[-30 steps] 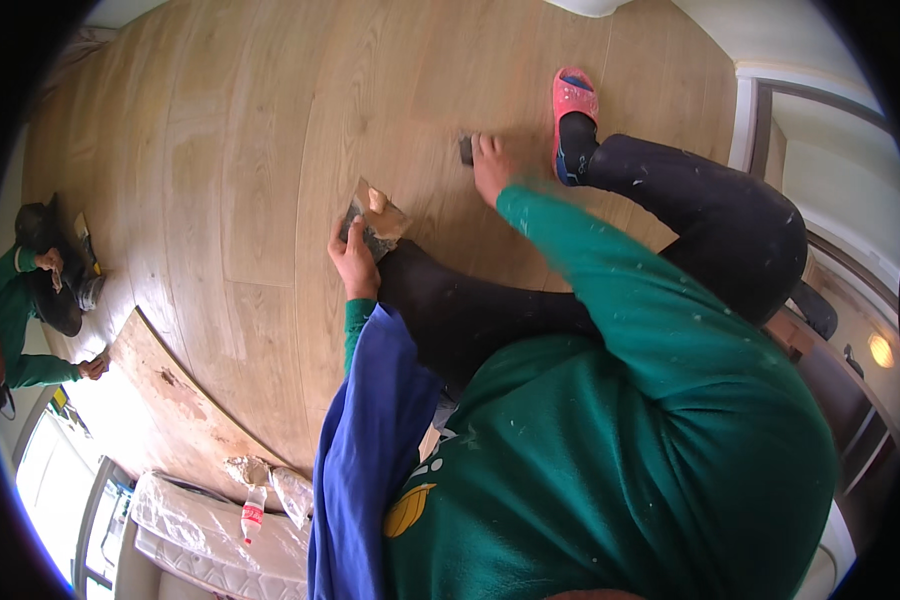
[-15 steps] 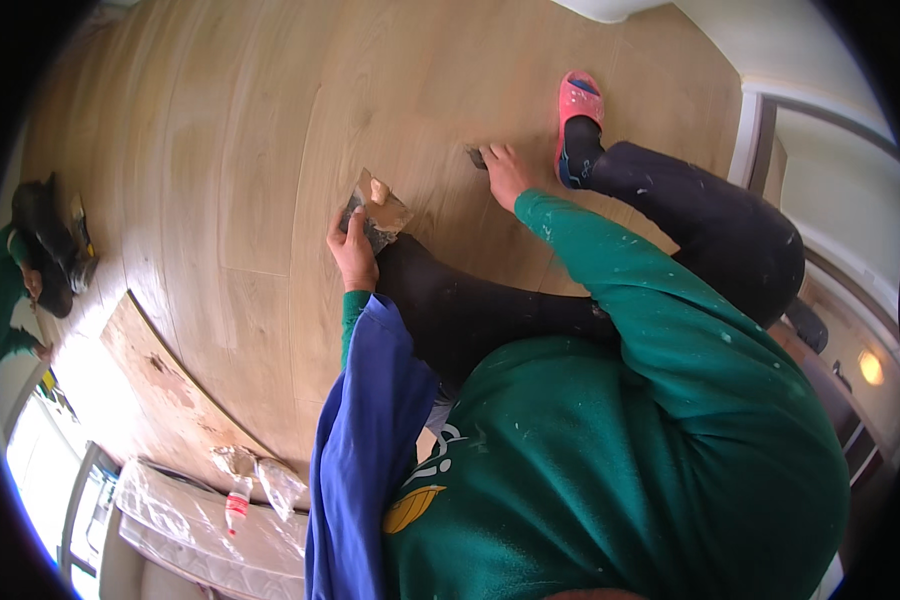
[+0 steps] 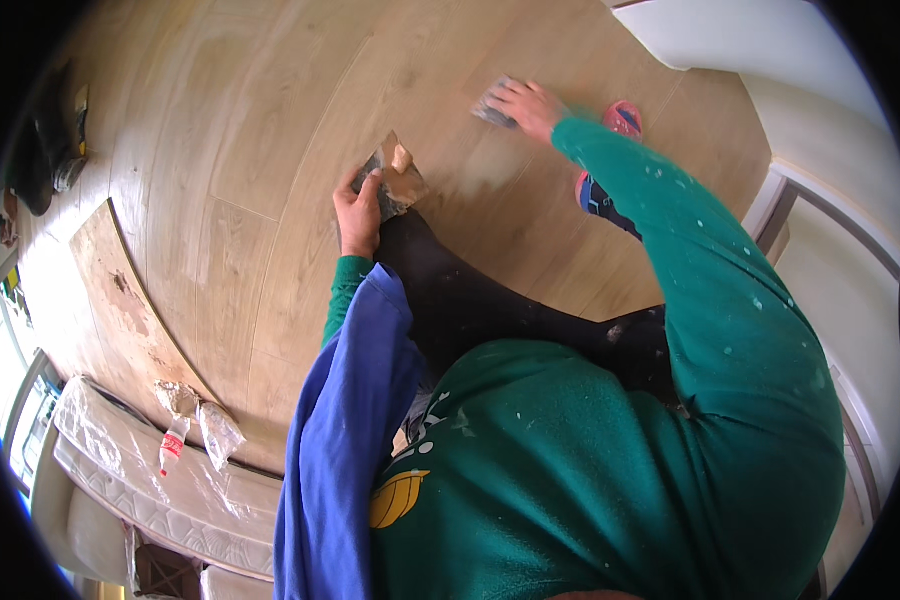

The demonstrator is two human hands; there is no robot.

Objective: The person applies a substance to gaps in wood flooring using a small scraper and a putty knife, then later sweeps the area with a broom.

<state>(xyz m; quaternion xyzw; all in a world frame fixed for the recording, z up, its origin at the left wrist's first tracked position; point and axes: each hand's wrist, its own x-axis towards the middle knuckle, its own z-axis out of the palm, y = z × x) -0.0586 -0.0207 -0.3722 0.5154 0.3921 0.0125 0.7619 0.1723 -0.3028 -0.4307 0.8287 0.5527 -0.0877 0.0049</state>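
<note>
My left hand [image 3: 358,215] grips a squarish filling blade [image 3: 407,186] by its edge, thumb on top. Brown paste coats that blade, and a lighter tan lump [image 3: 401,157] sits on it. Farther forward and to the right, my right hand [image 3: 530,105] presses a thin grey scraper [image 3: 492,104] against the wood-plank floor [image 3: 260,130]. Blur softens this hand and its tool. A pale, hazy smear [image 3: 485,170] marks the planks between the two hands.
My dark trouser leg [image 3: 490,290] and a pink slipper [image 3: 625,118] are close to the work. On the left lie a long stained board [image 3: 135,300], a red-labelled bottle [image 3: 174,445] and a plastic-wrapped mattress [image 3: 220,510]. Another person's dark-clad legs [image 3: 45,150] show at far left.
My right hand has swept the scraper forward, and more of its blade shows. The left hand keeps hold of the loaded blade. The whole view has shifted and turned slightly.
</note>
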